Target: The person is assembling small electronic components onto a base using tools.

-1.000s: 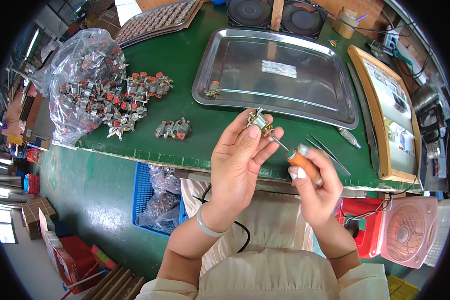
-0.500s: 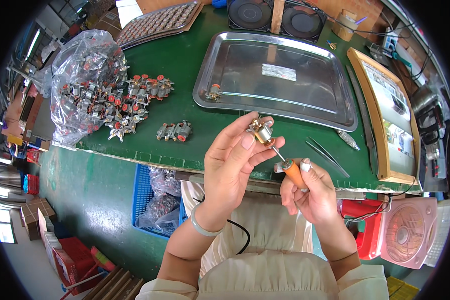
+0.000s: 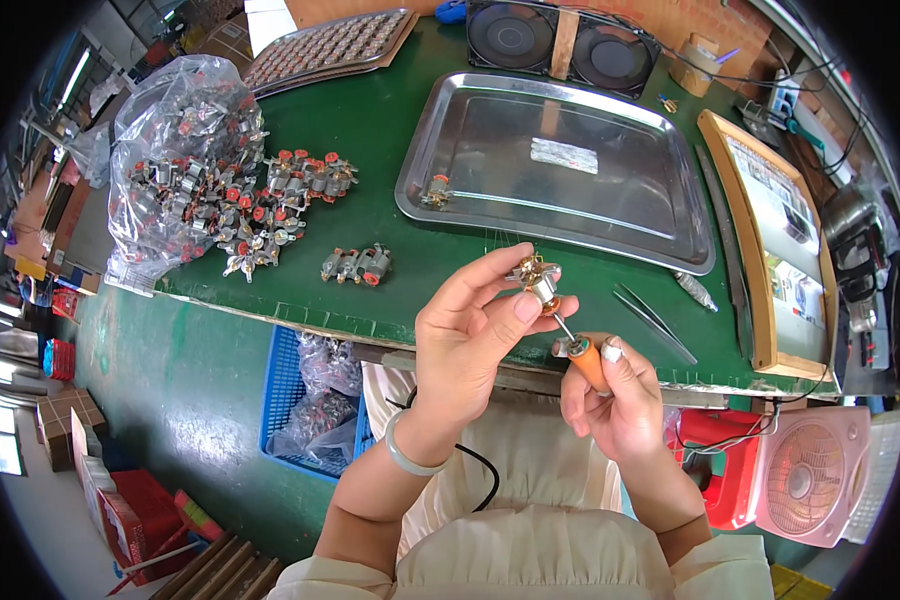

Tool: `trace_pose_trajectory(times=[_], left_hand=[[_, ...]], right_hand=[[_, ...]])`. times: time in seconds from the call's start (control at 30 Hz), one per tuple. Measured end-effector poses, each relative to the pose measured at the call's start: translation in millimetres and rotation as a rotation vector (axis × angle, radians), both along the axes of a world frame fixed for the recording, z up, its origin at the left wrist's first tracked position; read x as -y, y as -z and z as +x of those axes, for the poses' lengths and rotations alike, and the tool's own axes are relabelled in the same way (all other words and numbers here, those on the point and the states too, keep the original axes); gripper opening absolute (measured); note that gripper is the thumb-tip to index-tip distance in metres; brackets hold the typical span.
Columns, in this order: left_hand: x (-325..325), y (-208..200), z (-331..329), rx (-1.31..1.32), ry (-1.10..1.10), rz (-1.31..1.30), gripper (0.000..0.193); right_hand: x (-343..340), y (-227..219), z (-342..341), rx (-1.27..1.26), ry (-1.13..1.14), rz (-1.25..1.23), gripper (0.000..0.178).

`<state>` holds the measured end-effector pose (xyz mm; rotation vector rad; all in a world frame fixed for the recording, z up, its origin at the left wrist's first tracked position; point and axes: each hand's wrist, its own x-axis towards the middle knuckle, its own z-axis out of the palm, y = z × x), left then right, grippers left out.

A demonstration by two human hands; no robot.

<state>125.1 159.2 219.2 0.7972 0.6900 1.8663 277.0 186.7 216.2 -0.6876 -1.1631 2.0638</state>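
Green bench (image 3: 365, 125) tops run across a cluttered workroom. Above the near edge, the left hand (image 3: 465, 335) pinches a small metal part (image 3: 542, 285) between thumb and fingers; the right hand (image 3: 620, 400) grips an orange-handled screwdriver (image 3: 587, 365), its shaft reaching the part's lower end. Just beyond is a shiny metal tray (image 3: 610, 215) with 1 similar part (image 3: 437, 190) in its near left corner. Right of the hands, tweezers (image 3: 656, 324) lie on the bench. Farther left sit a short row of parts (image 3: 358, 265) and a clear plastic bag (image 3: 130, 215) full of more, with others heaped beside it. Below, a blue crate (image 3: 281, 390) holds bagged parts. At the back, another tray (image 3: 330, 50) carries rows of small round pieces, near 2 black round-faced units (image 3: 510, 42). Rightward stands a wooden-framed panel (image 3: 763, 310) of pictures; any print is too small to read. A pink fan (image 3: 802, 478) stands below.
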Motion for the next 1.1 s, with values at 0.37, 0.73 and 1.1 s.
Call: trace_pose_trajectory(times=[0.37, 0.73, 1.1], left_hand=[[-1, -1, -3, -0.044, -0.007, 0.025, 0.035], [-2, 1, -12, -0.114, -0.039, -0.043, 0.033], [-3, 15, -15, -0.864, -0.032, -0.146, 0.028]], right_hand=[[-4, 6, 4, -0.035, -0.079, -0.016, 0.043], [-16, 3, 17, -0.091, 0.136, 0.07, 0.022], [-53, -46, 3, 0.184, 0.166, 0.986, 0.046]])
